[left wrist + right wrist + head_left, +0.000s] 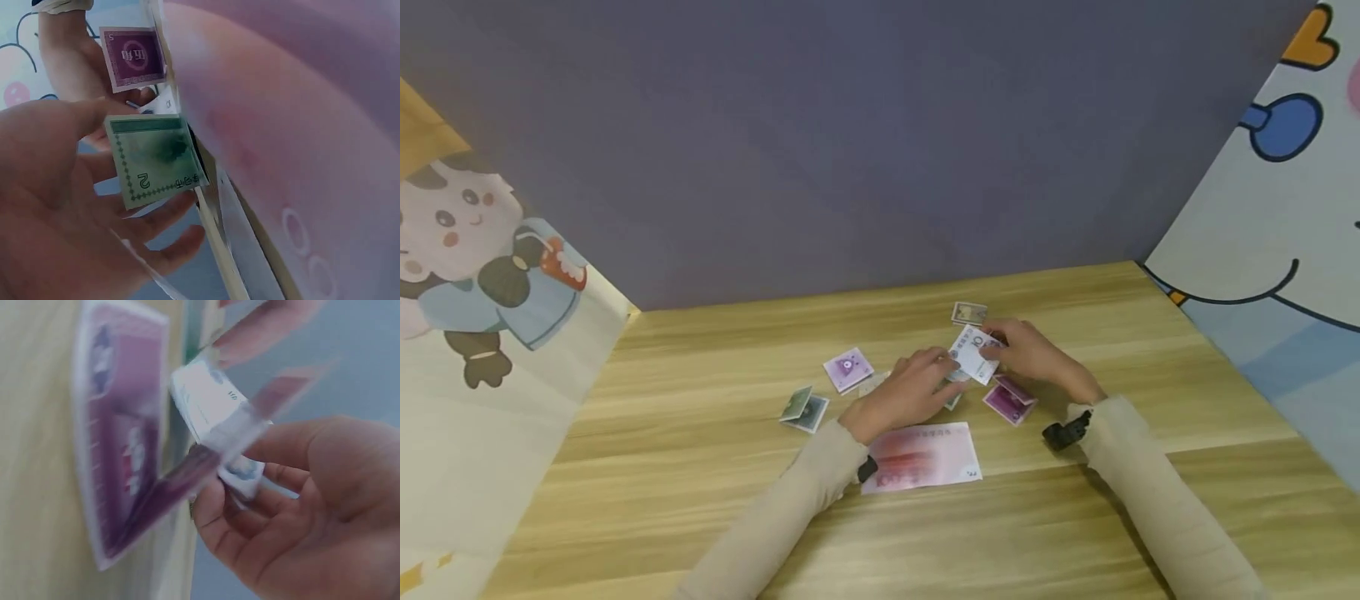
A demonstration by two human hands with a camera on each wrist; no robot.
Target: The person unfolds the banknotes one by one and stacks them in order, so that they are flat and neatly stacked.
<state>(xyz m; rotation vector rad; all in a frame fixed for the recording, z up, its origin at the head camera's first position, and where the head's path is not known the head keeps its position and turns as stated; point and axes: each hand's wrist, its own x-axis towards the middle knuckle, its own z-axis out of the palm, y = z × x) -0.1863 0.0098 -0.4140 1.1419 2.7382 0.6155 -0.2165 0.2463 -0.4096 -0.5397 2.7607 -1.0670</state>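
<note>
In the head view, my right hand (1037,357) pinches a white play banknote (972,357) by its right side, just above the table. The right wrist view shows that white note (203,394) between the thumb and fingers of my right hand (312,512). My left hand (904,393) reaches in from the left, its fingertips at the note's left edge; whether they press on it is unclear. A green note marked 2 (153,161) stands partly raised in front of the loosely spread fingers of my left hand (62,200). Close to my right hand lies a folded magenta note (1009,403).
A large pink-red note (928,457) lies flat below my left wrist. Left of the hands are a lavender note (848,368) and a folded dark green note (805,410). A small beige note (969,313) lies farther back. A dark grey panel (850,167) rises behind the wooden table (625,500).
</note>
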